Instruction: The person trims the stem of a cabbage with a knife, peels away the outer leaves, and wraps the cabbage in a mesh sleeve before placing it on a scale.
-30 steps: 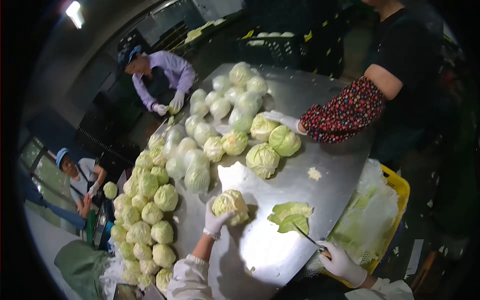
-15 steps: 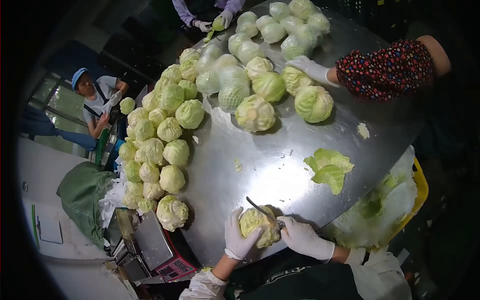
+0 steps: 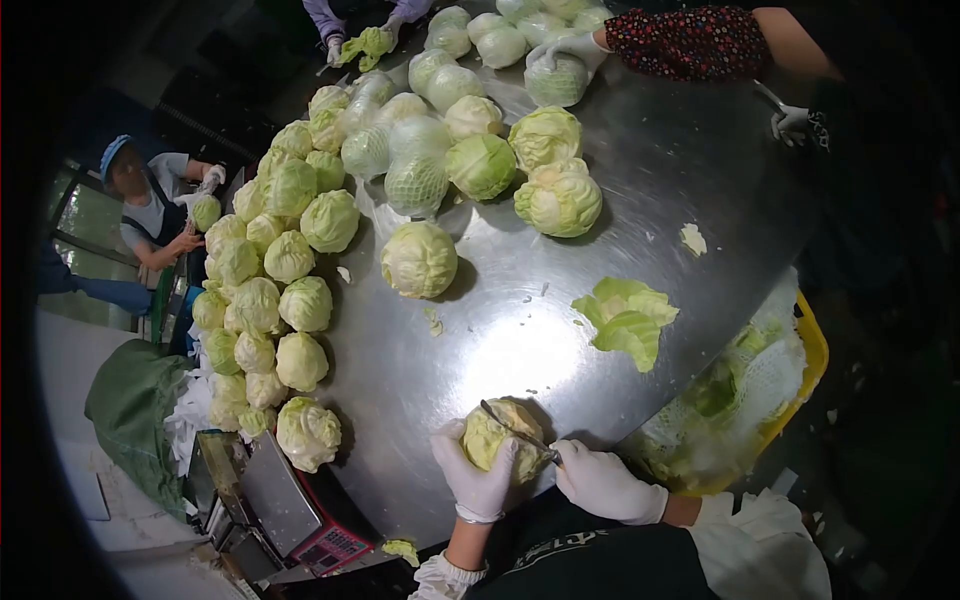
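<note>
At the table's near edge, my gloved left hand point(image 3: 477, 472) is wrapped round the left side of a cabbage point(image 3: 487, 436). My gloved right hand point(image 3: 604, 479) grips a knife point(image 3: 512, 427), whose dark curved blade lies across the top of that cabbage. Loose light green leaves point(image 3: 627, 322) rest on the metal table point(image 3: 450, 370), up and to the right of my hands. A single cabbage point(image 3: 419, 260) sits farther up the table, near two others point(image 3: 558, 198) point(image 3: 545, 138).
Many cabbages point(image 3: 289, 256) line the left side; net-wrapped ones point(image 3: 416, 184) lie at the back. A red scale point(image 3: 330, 545) stands lower left, a yellow bin point(image 3: 812, 345) lower right. Co-workers' gloved hands point(image 3: 567, 50) point(image 3: 790, 124) reach in; another person point(image 3: 150, 200) is at left.
The view has shifted, and the single cabbage stands farther from the group. A co-worker's hand moved from the cabbages to a wrapped one. Another gloved hand now shows at right.
</note>
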Action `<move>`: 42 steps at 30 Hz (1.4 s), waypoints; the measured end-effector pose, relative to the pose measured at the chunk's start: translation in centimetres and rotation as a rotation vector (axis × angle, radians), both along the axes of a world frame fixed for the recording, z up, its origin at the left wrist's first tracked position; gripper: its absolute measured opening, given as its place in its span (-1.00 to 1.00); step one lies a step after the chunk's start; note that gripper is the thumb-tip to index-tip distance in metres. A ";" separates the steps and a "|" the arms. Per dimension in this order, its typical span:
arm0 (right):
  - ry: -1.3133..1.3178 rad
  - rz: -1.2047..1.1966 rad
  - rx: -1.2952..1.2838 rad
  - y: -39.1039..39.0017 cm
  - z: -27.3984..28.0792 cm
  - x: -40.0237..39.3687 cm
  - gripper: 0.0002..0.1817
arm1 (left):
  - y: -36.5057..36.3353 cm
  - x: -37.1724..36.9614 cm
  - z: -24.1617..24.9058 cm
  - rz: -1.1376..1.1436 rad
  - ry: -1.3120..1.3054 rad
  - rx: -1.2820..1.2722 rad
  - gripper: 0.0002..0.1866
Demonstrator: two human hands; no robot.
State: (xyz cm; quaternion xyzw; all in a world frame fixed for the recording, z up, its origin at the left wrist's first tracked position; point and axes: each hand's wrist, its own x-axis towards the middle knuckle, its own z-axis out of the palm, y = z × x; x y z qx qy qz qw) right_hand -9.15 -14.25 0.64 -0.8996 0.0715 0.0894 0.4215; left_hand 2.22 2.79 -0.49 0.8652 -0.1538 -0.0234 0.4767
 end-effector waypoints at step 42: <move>-0.046 0.392 0.146 0.3 0.2 9.1 -0.40 | 5.4 -0.1 0.5 0.143 0.459 -0.423 -0.11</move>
